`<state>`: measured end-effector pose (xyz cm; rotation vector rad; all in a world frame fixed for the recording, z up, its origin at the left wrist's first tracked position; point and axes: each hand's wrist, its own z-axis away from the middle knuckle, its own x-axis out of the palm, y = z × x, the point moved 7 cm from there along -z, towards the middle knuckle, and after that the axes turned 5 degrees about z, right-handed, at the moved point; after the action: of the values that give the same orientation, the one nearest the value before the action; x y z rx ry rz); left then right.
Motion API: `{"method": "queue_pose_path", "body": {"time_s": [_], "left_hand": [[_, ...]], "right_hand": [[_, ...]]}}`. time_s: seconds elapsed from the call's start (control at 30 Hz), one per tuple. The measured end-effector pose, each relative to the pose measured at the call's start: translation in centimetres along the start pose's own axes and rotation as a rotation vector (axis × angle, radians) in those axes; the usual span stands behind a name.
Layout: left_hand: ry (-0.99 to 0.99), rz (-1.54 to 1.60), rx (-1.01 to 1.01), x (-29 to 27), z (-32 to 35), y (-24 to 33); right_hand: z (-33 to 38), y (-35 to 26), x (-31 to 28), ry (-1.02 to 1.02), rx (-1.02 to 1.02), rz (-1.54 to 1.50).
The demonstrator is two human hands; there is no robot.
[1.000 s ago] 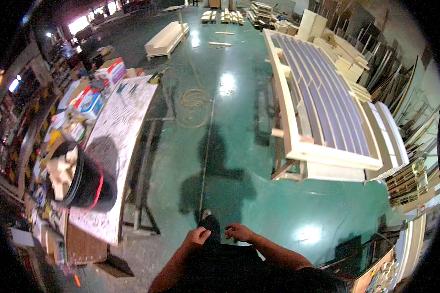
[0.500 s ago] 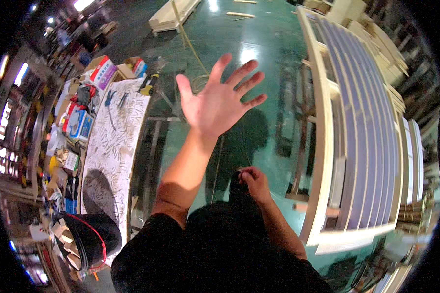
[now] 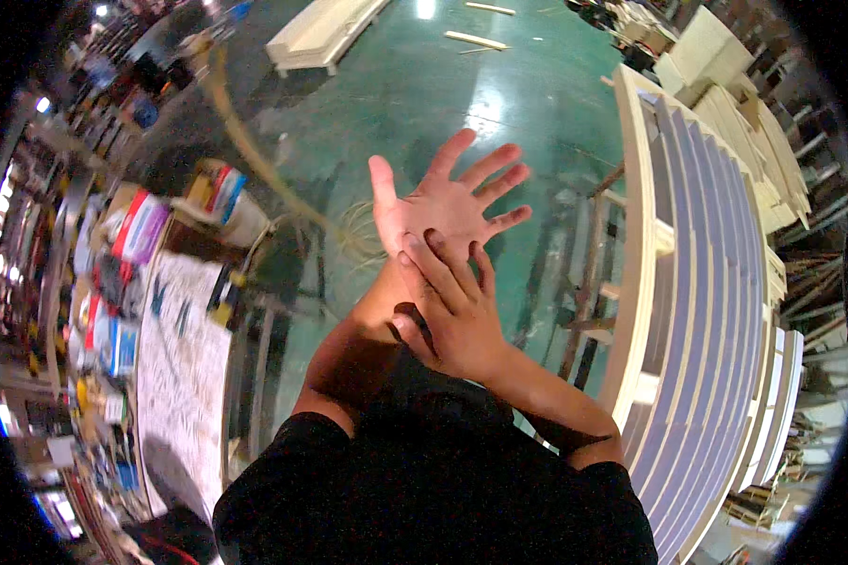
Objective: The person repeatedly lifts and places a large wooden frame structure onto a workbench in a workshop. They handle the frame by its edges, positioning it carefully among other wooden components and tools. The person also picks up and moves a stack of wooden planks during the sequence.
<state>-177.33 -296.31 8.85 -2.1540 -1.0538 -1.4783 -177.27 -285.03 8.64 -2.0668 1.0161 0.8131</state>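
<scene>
My left hand (image 3: pixel 449 200) is held out over the floor, palm toward me, with its fingers and thumb spread wide. It holds nothing. My right hand (image 3: pixel 464 318) lies across the left wrist and the heel of the palm, its back toward me. Its fingers are stretched and a little apart, with the tips touching the lower palm. The right thumb rests near the inside of the left forearm (image 3: pixel 353 330). No object shows in either hand.
To the left stands a worn white-topped workbench (image 3: pixel 184 377), with boxes (image 3: pixel 141 224) and tools on it. A slatted wooden frame with grey strips (image 3: pixel 702 282) lies to the right. A yellowish hose (image 3: pixel 254 155) crosses the green floor (image 3: pixel 537 104); a long wooden crate (image 3: pixel 316 38) sits farther off.
My right hand has risen from low near my body, unfolded from a pinch and come onto the left wrist. The left hand stays spread and has shifted slightly right and down in view.
</scene>
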Motion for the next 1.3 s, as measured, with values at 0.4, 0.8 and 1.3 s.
{"method": "queue_pose_path", "body": {"time_s": [0.4,0.8,1.3], "left_hand": [[0.429,-0.011,-0.275,-28.7,-34.9,-1.6],[0.723,-0.631,-0.134,-62.2,-66.2,24.4],[0.708,-0.775,-1.166,-92.4,-105.9,5.9]], "right_hand": [[-18.5,43.9,4.8,0.012,0.378,0.124],[-26.6,84.9,14.4,-0.209,0.468,-0.316],[-17.6,117.6,-2.5,0.427,2.239,0.634]]}}
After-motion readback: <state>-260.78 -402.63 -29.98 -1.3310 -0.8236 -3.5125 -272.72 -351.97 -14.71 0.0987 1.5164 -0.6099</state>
